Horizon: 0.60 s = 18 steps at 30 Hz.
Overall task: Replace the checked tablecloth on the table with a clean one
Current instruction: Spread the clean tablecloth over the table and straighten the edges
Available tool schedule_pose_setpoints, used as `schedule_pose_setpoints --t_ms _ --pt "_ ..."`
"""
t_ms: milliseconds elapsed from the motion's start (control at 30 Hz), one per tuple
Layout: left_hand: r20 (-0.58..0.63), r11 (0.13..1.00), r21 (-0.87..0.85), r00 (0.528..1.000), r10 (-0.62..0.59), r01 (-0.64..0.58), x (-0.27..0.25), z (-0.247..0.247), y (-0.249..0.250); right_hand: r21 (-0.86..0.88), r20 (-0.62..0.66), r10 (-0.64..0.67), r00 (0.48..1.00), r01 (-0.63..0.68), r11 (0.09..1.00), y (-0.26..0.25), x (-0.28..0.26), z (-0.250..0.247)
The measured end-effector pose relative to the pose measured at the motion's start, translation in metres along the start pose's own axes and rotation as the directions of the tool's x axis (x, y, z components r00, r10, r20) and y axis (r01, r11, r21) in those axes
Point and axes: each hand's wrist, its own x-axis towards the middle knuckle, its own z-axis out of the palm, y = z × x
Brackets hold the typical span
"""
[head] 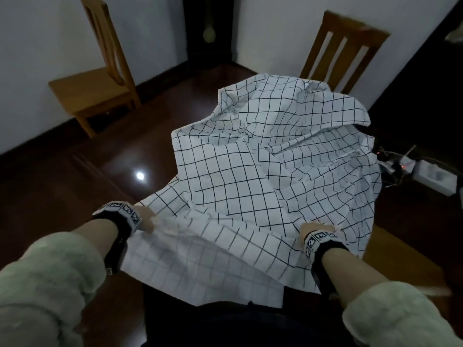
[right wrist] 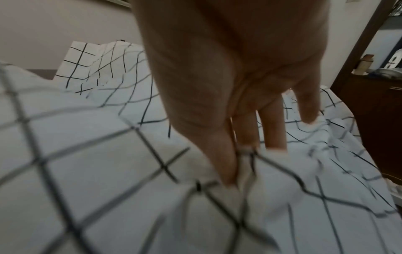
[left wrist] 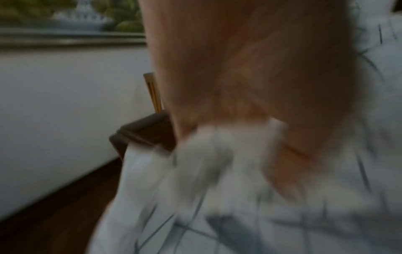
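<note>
White checked tablecloth (head: 250,176) bunched over dark table (head: 117,161), near edge lifted for pulling off. Left hand (head: 145,216) fist clenched on bunched hem; right hand (head: 314,227) thumb-and-forefinger pinch on fold, other fingers (right wrist: 274,123) loose.

Checked tablecloth (head: 250,171) hides the table; left hand (left wrist: 250,86) blurred.

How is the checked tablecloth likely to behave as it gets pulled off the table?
The checked tablecloth is probably floppy and light: it billows in peaks and folds rather than lying flat. It will likely bunch where pinched, as the creases at the right hand suggest. The left hand grips its near edge, which sags between the hands.
</note>
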Motion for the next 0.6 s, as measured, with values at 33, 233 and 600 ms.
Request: schedule_pose_setpoints --t_ms 33,233,600 --pt "0.115 0.993 -0.112 0.993 -0.018 0.031 0.001 0.005 0.003 0.002 0.009 -0.024 1.000 0.024 1.000 -0.002 0.001 -0.002" --pt "0.095 0.519 -0.853 0.995 0.038 0.062 0.009 -0.017 0.001 0.265 -0.240 -0.034 0.970 0.099 0.959 -0.041 0.006 -0.048" --pt "-0.123 0.945 -0.261 0.978 0.170 -0.198 0.083 -0.026 0.007 0.605 -0.170 0.150 0.974 -0.017 0.796 -0.086 0.051 -0.092"
